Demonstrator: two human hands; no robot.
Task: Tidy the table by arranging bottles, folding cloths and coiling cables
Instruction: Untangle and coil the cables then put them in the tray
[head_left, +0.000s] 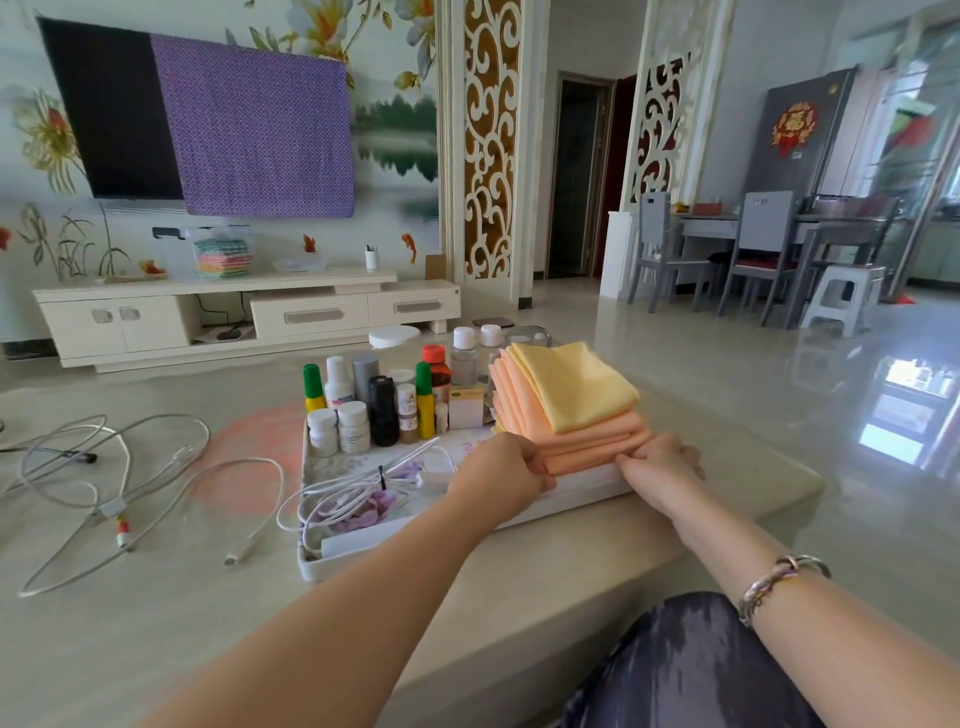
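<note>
We sit at a glossy beige stone table (156, 597) in a living room. Our left hand (501, 467) and right hand (657, 462) pinch the stack of folded orange cloths (582, 441) in the white floral tray (587, 488), beside small plastic bottles (384, 405); loose white cables (104, 467) sprawl left.

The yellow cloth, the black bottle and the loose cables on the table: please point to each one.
yellow cloth (576, 387), head view, middle of top face
black bottle (383, 413), head view, its body
loose cables (111, 457), head view, a loop left of the tray

Tray (571, 493) sits on the table (208, 623). In the tray: bottles (384, 400) at rear left, folded cloths (571, 410) stacked at right, coiled cable (353, 499) at front left. Loose cables (104, 467) lie on the table — left of the tray.
</note>
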